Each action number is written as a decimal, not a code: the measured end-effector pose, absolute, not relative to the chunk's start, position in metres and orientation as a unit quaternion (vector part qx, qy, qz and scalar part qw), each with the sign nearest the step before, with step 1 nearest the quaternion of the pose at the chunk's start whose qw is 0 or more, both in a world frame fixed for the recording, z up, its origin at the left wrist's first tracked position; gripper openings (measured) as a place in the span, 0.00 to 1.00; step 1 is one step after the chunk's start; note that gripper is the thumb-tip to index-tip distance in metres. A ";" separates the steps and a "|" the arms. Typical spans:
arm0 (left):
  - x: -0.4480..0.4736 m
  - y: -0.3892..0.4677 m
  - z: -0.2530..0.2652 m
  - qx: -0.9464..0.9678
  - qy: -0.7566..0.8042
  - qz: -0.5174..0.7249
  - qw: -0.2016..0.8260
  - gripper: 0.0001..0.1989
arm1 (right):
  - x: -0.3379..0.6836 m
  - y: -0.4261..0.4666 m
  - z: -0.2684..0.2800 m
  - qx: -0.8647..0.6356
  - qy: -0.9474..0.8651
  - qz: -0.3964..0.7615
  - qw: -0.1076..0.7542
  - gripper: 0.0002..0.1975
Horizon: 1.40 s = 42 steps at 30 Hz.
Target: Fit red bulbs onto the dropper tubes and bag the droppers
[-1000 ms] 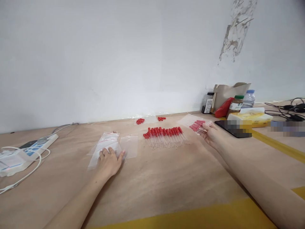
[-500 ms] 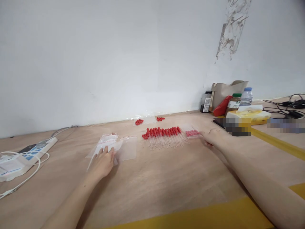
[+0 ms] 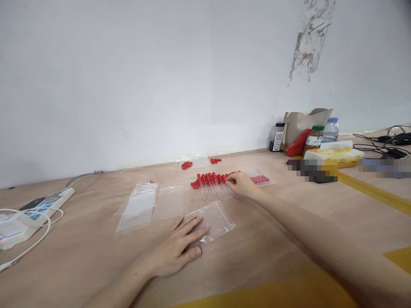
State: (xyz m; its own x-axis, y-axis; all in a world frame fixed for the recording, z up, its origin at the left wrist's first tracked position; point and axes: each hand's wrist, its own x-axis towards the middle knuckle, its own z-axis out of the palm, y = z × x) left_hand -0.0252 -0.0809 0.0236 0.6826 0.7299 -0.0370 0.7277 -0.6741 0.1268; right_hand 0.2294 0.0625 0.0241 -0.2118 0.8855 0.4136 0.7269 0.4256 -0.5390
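My left hand (image 3: 180, 248) lies flat with spread fingers on a clear zip-lock bag (image 3: 221, 222) with a red seal line. My right hand (image 3: 240, 184) reaches into a row of droppers (image 3: 210, 179), which have red rubber bulbs and thin clear tubes. Its thumb and fingers are pinched on a dropper by the bulb; the fingers hide part of the row. Just right of that hand is a zip-lock bag with red-bulbed droppers inside (image 3: 260, 179). A stack of clear bags (image 3: 138, 207) and a single bag (image 3: 169, 201) lie to the left.
Loose red bulbs (image 3: 186, 165) lie on clear plastic near the wall. A white power strip (image 3: 61, 205) with cables is at the left. At the right stand a dark-capped bottle (image 3: 276, 137), a green-lidded jar (image 3: 314, 139), a water bottle (image 3: 331, 130) and a tissue pack (image 3: 340, 156).
My left hand has moved from the bag stack to the right and nearer me, bringing one bag onto the bare table. My right hand has left the filled bag and moved left onto the droppers.
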 end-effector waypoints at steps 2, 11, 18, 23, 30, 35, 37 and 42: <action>-0.025 -0.082 0.025 0.918 0.389 0.001 0.081 0.23 | 0.208 0.079 0.028 -0.543 -0.751 0.126 0.354 0.08; -0.023 -0.078 0.028 0.929 0.348 0.049 0.114 0.19 | 0.167 0.125 0.017 -0.583 -0.679 0.218 0.390 0.05; -0.022 -0.078 0.020 0.899 0.398 0.145 0.116 0.18 | 0.194 0.114 0.041 -0.567 -0.618 0.277 0.469 0.09; -0.026 -0.078 0.015 0.874 0.428 0.182 0.142 0.18 | 0.245 0.059 0.037 -0.490 -0.557 0.348 0.573 0.09; -0.026 -0.077 0.013 0.877 0.426 0.174 0.138 0.20 | 0.262 0.011 0.000 -0.464 -0.436 0.452 0.625 0.10; -0.025 -0.076 0.013 0.874 0.431 0.180 0.135 0.20 | 0.256 0.006 -0.005 -0.454 -0.446 0.463 0.618 0.09; -0.026 -0.075 0.012 0.873 0.433 0.180 0.136 0.21 | 0.255 0.004 -0.004 -0.452 -0.440 0.472 0.615 0.09; -0.026 -0.074 0.012 0.876 0.432 0.172 0.131 0.21 | 0.251 0.000 -0.003 -0.444 -0.429 0.499 0.608 0.07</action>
State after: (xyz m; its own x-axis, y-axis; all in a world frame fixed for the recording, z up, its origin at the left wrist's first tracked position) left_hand -0.0261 -0.0738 0.0124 0.5682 0.8010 0.1884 0.7106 -0.5931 0.3785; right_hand 0.2513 -0.0003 -0.0027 0.1345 0.9878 0.0784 -0.2253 0.1075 -0.9683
